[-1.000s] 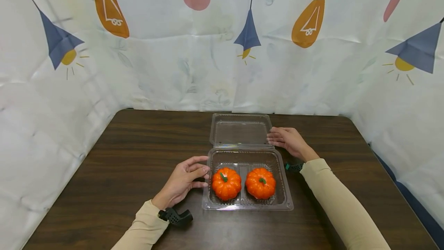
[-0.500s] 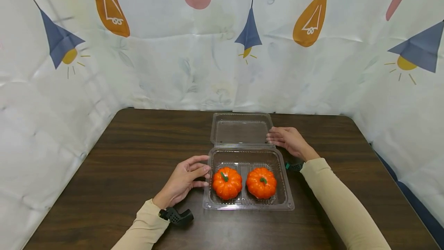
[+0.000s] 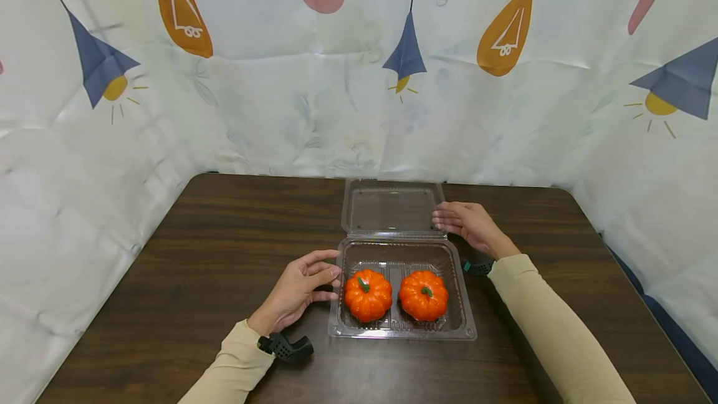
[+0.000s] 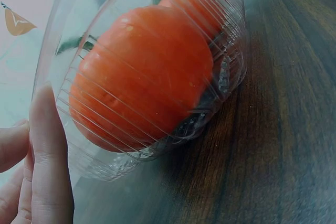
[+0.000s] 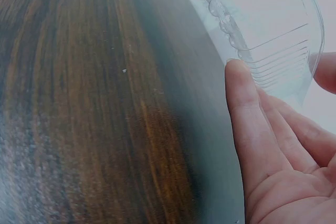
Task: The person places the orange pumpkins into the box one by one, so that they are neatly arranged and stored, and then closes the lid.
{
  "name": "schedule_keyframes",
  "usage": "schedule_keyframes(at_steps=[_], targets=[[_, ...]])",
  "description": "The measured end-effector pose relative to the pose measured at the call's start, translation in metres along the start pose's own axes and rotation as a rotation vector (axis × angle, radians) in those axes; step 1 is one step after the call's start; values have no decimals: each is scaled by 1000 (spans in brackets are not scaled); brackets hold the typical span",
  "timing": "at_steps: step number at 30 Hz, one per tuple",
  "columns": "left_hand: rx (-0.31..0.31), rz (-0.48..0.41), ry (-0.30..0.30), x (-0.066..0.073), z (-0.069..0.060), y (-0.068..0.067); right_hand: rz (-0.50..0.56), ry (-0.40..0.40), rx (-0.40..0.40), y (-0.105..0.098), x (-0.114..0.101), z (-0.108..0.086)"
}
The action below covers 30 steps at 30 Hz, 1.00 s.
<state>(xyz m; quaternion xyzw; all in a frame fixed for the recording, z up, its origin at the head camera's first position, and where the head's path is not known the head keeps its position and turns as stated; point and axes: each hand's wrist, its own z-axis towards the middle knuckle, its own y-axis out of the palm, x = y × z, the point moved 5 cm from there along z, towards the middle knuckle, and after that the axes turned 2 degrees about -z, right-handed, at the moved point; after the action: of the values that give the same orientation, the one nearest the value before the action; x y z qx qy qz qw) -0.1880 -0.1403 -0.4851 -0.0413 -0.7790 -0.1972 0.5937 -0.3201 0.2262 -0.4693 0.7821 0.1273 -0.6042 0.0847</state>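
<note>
A clear plastic clamshell container (image 3: 402,333) lies unfolded on the dark wooden table, its hinge across the middle. Two small orange pumpkins with green stems sit side by side in its base: a left pumpkin (image 3: 368,295) and a right pumpkin (image 3: 423,295). At the base's left side, my left hand (image 3: 297,288) pinches the rim between thumb and fingers. My right hand (image 3: 468,223) holds the right edge of the clear lid (image 3: 391,209), near the hinge. In the right wrist view, the fingers (image 5: 252,124) lie on one side of the lid edge and the thumb on the other.
The brown wood-grain table (image 3: 241,223) extends around the container on all sides. Behind and beside it hangs a white curtain (image 3: 269,111) printed with lamps and bulbs. Each wrist wears a dark band, such as the left wristband (image 3: 286,349).
The lid's far edge has come up slightly, with my right hand moving a little upward along with it. My left hand, the base and the pumpkins stay nearly in place.
</note>
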Motion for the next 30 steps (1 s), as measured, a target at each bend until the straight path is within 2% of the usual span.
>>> schedule_keyframes(at_steps=[15, 30], targets=[[0, -4, 11, 0, 0, -1, 91, -42, -22, 3, -11, 0], [15, -8, 14, 2, 0, -1, 117, -75, -25, 3, -18, 2]])
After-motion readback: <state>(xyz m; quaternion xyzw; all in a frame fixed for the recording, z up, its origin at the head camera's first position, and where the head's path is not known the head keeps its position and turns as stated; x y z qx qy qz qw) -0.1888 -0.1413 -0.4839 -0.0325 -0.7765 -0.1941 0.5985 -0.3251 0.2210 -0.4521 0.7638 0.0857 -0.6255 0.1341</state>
